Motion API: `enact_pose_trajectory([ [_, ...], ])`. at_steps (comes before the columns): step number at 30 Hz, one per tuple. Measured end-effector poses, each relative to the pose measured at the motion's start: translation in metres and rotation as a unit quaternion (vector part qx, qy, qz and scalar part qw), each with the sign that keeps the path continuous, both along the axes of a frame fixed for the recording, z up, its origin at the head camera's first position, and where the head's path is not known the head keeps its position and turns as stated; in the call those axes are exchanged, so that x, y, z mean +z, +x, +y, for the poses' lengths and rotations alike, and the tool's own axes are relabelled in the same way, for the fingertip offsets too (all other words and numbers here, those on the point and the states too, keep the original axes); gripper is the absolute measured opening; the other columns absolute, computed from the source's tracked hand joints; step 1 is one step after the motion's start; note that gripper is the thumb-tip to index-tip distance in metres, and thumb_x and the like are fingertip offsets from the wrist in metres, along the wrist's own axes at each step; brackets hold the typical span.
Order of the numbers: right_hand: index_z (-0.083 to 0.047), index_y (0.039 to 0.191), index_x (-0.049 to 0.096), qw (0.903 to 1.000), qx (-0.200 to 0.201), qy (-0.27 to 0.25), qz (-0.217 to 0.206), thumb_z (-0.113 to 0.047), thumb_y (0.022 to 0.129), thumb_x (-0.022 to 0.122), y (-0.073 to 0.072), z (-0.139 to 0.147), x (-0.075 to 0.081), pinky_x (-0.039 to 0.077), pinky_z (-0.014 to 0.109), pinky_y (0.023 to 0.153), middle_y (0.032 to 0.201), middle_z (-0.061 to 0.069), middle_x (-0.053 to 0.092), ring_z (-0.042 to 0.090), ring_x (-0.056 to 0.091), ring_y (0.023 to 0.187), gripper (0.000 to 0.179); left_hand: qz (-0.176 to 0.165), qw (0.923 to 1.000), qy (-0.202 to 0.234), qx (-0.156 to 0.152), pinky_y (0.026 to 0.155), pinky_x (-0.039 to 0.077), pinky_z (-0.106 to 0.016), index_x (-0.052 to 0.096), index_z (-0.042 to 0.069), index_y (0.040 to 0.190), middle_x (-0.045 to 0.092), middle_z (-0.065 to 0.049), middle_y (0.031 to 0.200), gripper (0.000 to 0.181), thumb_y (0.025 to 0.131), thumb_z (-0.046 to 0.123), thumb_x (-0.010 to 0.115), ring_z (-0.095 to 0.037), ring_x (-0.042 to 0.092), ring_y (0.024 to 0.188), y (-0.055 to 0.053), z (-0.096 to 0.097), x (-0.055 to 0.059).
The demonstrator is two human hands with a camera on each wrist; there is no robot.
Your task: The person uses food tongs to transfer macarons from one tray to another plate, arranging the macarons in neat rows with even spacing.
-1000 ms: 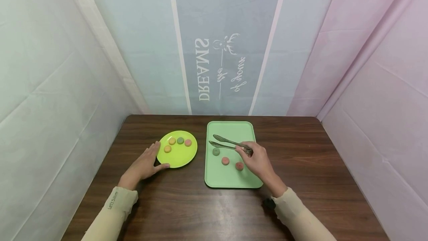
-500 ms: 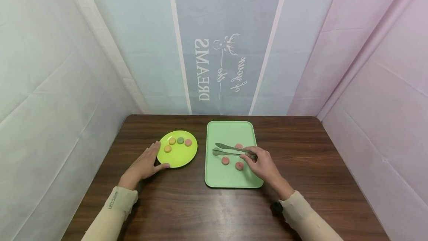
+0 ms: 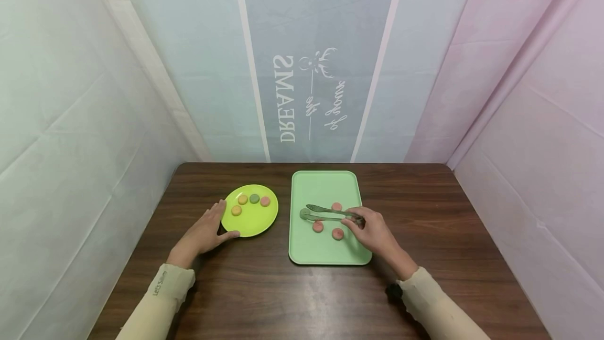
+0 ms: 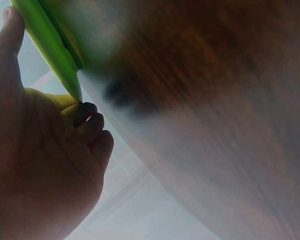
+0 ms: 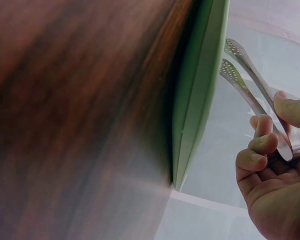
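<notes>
My right hand [image 3: 373,231] pinches a pair of perforated metal tongs [image 3: 324,209] low over the pale green tray [image 3: 325,185]. The tongs' arms are spread, and the nearer tip overlaps a green macaron [image 3: 304,213] at the tray's left side. Three pink macarons [image 3: 337,234] lie on the tray around the tongs. At the left rim of a lime-yellow plate [image 3: 255,226] is my left hand [image 3: 200,232], fingers extended along the edge and thumb spread toward its front. On that plate sit two yellow macarons [image 3: 236,210], a green one [image 3: 254,198] and a pink one [image 3: 265,201].
The dark wooden table [image 3: 283,298] carries both plate and tray, with a strip of bare wood between them. A printed fabric backdrop [image 3: 311,25] stands along the far edge, and pale cloth walls [image 3: 56,119] flank both sides.
My right hand has shifted toward me and slightly right, lowering the tongs' tips onto the green macaron. A pink macaron behind the tongs has come into view. My left hand has stayed put.
</notes>
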State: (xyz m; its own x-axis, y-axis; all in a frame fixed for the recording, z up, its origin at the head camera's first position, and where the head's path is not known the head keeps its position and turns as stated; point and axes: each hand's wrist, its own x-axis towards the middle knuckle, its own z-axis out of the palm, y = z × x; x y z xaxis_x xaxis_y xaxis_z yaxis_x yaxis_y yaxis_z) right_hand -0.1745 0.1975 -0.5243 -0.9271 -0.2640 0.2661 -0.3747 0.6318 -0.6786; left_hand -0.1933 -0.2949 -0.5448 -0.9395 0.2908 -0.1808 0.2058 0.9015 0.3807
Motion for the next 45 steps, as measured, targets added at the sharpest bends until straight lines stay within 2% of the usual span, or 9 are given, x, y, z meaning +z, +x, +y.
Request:
enact_pose_trajectory([
  [22,-0.005,0.122,0.078,0.9999,0.002,0.009,-0.013,-0.024,0.100,0.081,-0.0056,0.0021,-0.0049,0.049,0.028,0.058,0.090,-0.006,0.068,0.009,0.054,0.069,0.029,0.019,0.9998,-0.003,-0.007,0.134,0.017,-0.060,0.012,-0.006,0.170,0.014,-0.030,0.176,0.119,0.098,0.074,0.063,-0.047,0.017,0.162,0.0008,-0.0014,-0.0070],
  [28,-0.005,0.121,0.079,0.9997,0.003,0.008,-0.025,-0.023,0.100,0.081,-0.0071,0.0017,-0.0055,0.050,0.028,0.058,0.090,-0.006,0.068,0.011,0.056,0.069,0.028,0.015,0.9999,-0.003,-0.006,0.134,0.016,-0.060,0.011,-0.006,0.170,0.013,-0.030,0.176,0.120,0.097,0.074,0.062,-0.047,0.016,0.162,0.0015,-0.0014,-0.0080],
  [45,-0.004,0.122,0.078,0.9997,0.006,0.011,-0.023,-0.024,0.101,0.080,-0.0061,0.0009,-0.0038,0.047,0.029,0.057,0.088,-0.005,0.066,0.010,0.053,0.067,0.029,0.010,0.9999,0.001,-0.003,0.134,0.017,-0.060,0.010,-0.005,0.170,0.013,-0.030,0.176,0.119,0.098,0.071,0.065,-0.047,0.016,0.162,0.0019,-0.0007,-0.0056],
])
